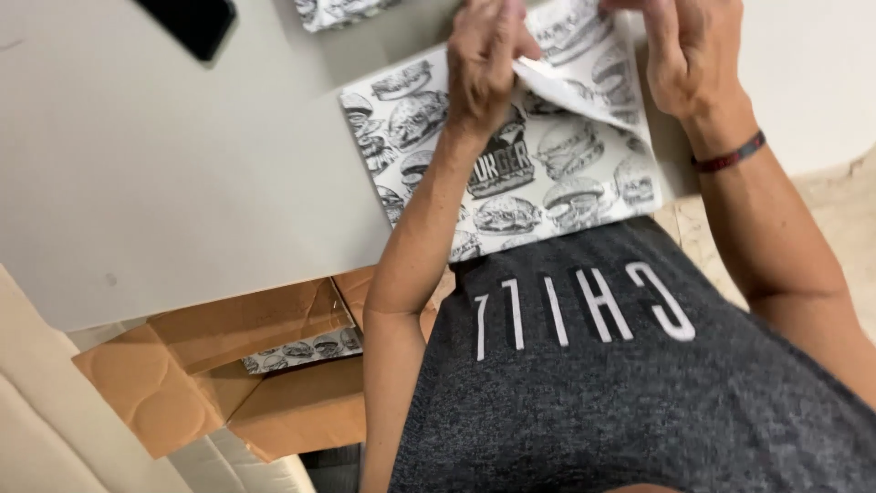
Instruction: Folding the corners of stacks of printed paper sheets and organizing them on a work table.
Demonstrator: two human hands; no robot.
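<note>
A flat white paper sheet printed with black burger drawings lies on the pale table, its near edge hanging over the table's rim. My left hand pinches a raised flap of the sheet near the top middle. My right hand grips the same lifted flap from the right, folding it up off the sheet. A dark red band sits on my right wrist.
A black flat device lies at the table's far left. Another printed sheet pokes in at the top edge. Below the table stands an open brown cardboard box holding more printed paper, beside a cream cushion.
</note>
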